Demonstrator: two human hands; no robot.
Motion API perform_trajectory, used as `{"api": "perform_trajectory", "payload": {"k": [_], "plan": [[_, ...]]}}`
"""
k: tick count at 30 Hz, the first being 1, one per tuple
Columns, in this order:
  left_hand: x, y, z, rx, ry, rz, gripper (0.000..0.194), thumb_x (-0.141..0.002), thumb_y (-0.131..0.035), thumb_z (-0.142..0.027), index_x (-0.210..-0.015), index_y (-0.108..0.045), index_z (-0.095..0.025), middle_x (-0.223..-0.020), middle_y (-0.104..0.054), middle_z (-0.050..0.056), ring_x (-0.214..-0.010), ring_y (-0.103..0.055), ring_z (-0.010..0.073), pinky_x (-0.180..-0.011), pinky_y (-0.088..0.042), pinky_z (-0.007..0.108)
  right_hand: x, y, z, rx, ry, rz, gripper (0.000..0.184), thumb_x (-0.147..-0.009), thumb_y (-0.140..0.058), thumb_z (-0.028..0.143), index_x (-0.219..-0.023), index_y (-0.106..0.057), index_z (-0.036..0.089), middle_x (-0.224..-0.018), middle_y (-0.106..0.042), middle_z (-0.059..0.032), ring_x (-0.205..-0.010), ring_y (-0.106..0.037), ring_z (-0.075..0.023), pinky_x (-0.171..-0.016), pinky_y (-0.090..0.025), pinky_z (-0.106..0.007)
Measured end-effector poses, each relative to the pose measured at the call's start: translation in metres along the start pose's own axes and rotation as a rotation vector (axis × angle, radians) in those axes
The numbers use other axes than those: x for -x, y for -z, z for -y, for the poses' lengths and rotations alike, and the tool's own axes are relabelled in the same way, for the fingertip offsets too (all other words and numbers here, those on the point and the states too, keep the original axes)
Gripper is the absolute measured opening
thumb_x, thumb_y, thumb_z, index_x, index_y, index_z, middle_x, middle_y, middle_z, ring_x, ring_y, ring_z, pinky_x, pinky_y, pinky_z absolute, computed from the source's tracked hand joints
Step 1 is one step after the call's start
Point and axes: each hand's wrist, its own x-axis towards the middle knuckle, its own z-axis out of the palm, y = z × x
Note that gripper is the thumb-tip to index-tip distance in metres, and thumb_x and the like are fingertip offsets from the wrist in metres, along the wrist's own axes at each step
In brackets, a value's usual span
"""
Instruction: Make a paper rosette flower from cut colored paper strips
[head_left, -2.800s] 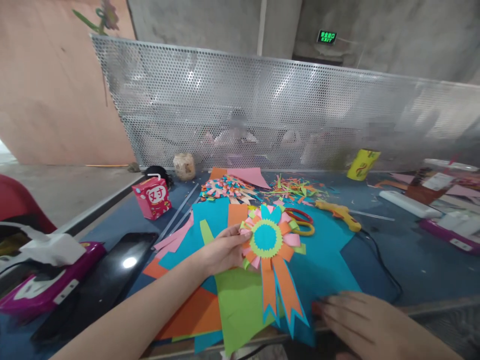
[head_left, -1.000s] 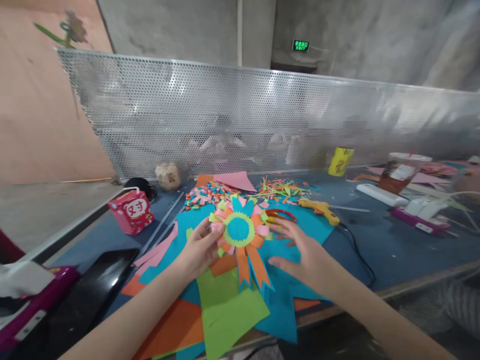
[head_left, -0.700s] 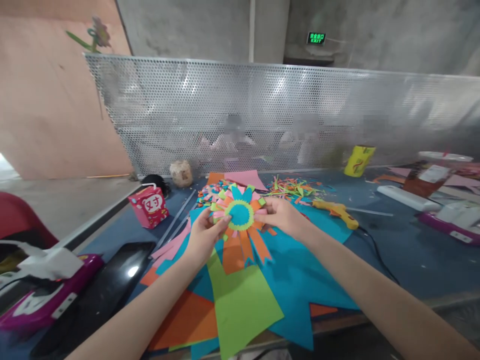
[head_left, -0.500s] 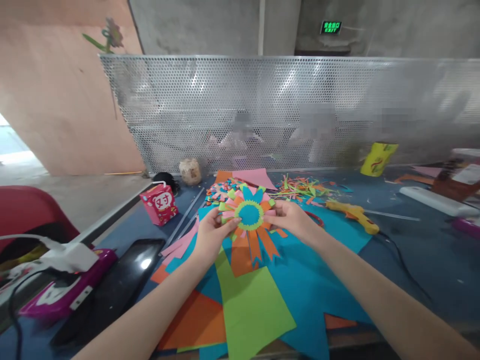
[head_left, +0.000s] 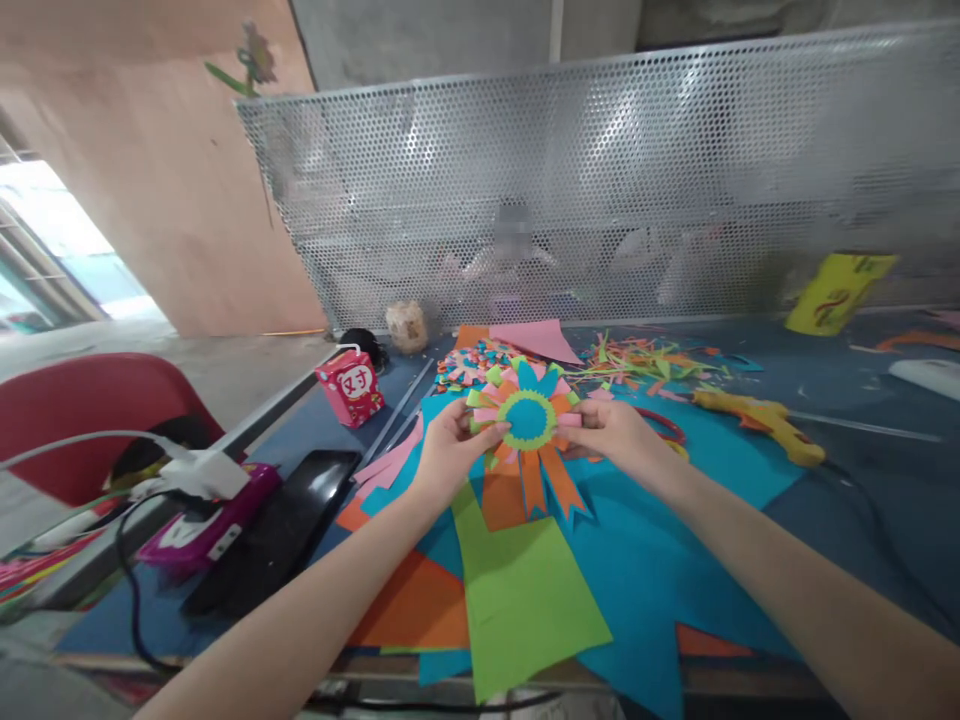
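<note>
A rosette of pink, orange, green and blue strips, with a blue round centre and two orange-and-blue tails, is held up above the table. My left hand pinches its left edge, thumb on the front. On the other side my right hand grips the right edge between thumb and fingers. Beneath lie sheets in blue, green and orange. Red-and-yellow scissor handles show partly behind my right hand. A yellow glue gun rests farther right, on the blue sheet's edge.
Behind the rosette are a heap of looped strips and thin cuttings. On the left stand a red drink box, a black phone-like slab and a purple power strip. A perforated metal screen closes off the back.
My right hand was low at the table edge, then rose and took hold of the rosette's right side. My left hand has kept hold throughout. The view has turned left.
</note>
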Motion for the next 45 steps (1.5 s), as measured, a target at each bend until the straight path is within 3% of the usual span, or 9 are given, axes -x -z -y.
{"api": "perform_trajectory", "payload": {"k": [6,10,14,17,25,34,40,42,45], "plan": [[-0.001,0.023,-0.058,0.035,-0.341,-0.173,0.022,-0.072,-0.060,-0.024,-0.092,-0.057,-0.015,-0.091,-0.066,0.005,-0.085,-0.062,0.0177,-0.075,-0.051,0.032,0.004,-0.003,0.002,-0.089,0.172,-0.072,0.024,-0.056,-0.071,0.032,-0.065,-0.056,0.016,-0.063,-0.064,0.0013,-0.055,-0.061,-0.0127,-0.055,-0.053,-0.026],[0.014,0.056,-0.094,-0.146,-0.599,-0.440,0.028,-0.061,-0.070,-0.014,-0.087,-0.061,-0.018,-0.081,-0.066,-0.001,-0.077,-0.062,0.0123,-0.071,-0.052,0.025,0.004,-0.007,-0.003,-0.122,0.207,-0.026,0.027,-0.054,-0.071,0.035,-0.067,-0.058,0.016,-0.065,-0.065,-0.0002,-0.060,-0.061,-0.0145,-0.057,-0.054,-0.028],[0.050,0.081,-0.093,-0.411,-0.469,-0.586,0.027,-0.058,-0.072,-0.016,-0.084,-0.063,-0.017,-0.071,-0.066,-0.004,-0.062,-0.060,0.0066,-0.060,-0.050,0.014,0.005,-0.008,-0.005,-0.104,0.204,-0.011,0.027,-0.057,-0.069,0.037,-0.071,-0.059,0.016,-0.067,-0.065,-0.0008,-0.059,-0.061,-0.0156,-0.057,-0.054,-0.031],[0.075,0.088,-0.080,-0.540,-0.297,-0.530,0.022,-0.058,-0.072,-0.022,-0.078,-0.063,-0.018,-0.071,-0.067,-0.002,-0.064,-0.061,0.0087,-0.062,-0.050,0.014,0.007,-0.008,-0.004,-0.121,0.202,0.006,0.028,-0.058,-0.068,0.037,-0.075,-0.061,0.017,-0.071,-0.066,-0.0008,-0.064,-0.063,-0.0171,-0.060,-0.055,-0.032],[0.100,0.092,-0.060,-0.510,-0.150,-0.446,0.025,-0.052,-0.075,-0.029,-0.071,-0.064,-0.019,-0.074,-0.067,0.003,-0.072,-0.063,0.0161,-0.068,-0.052,0.021,0.005,-0.006,-0.006,-0.152,0.199,0.043,0.029,-0.058,-0.069,0.039,-0.075,-0.062,0.016,-0.071,-0.066,-0.0012,-0.069,-0.063,-0.0184,-0.065,-0.055,-0.033],[0.115,0.096,-0.037,-0.566,-0.144,-0.536,0.017,-0.055,-0.073,-0.025,-0.069,-0.065,-0.019,-0.072,-0.068,0.003,-0.070,-0.063,0.0178,-0.070,-0.052,0.025,-0.002,-0.007,-0.011,-0.335,0.119,-0.060,0.034,-0.047,-0.075,0.036,-0.072,-0.063,0.016,-0.071,-0.067,-0.0013,-0.064,-0.063,-0.0177,-0.065,-0.054,-0.034],[0.124,0.092,-0.026,-0.769,-0.224,-0.526,0.011,-0.064,-0.067,-0.025,-0.074,-0.066,-0.023,-0.077,-0.068,0.002,-0.072,-0.062,0.0167,-0.069,-0.049,0.022,-0.006,-0.005,-0.014,-0.470,0.086,-0.004,0.027,-0.049,-0.075,0.029,-0.071,-0.065,0.017,-0.070,-0.067,0.0004,-0.064,-0.062,-0.0148,-0.067,-0.053,-0.032],[0.128,0.094,-0.025,-0.866,-0.309,-0.422,0.008,-0.065,-0.065,-0.023,-0.073,-0.066,-0.024,-0.075,-0.068,0.002,-0.072,-0.061,0.0171,-0.069,-0.048,0.022,-0.007,-0.003,-0.015,-0.486,0.083,0.016,0.025,-0.051,-0.074,0.027,-0.072,-0.066,0.018,-0.070,-0.066,0.0016,-0.063,-0.062,-0.0130,-0.066,-0.053,-0.030],[0.133,0.097,-0.025,-1.024,-0.371,-0.055,0.022,-0.059,-0.071,-0.021,-0.080,-0.068,-0.027,-0.080,-0.068,0.004,-0.077,-0.062,0.0203,-0.073,-0.048,0.024,-0.007,-0.002,-0.014,-0.505,0.062,0.022,0.023,-0.051,-0.074,0.025,-0.072,-0.066,0.018,-0.071,-0.066,0.0024,-0.064,-0.062,-0.0121,-0.065,-0.053,-0.028]]}}
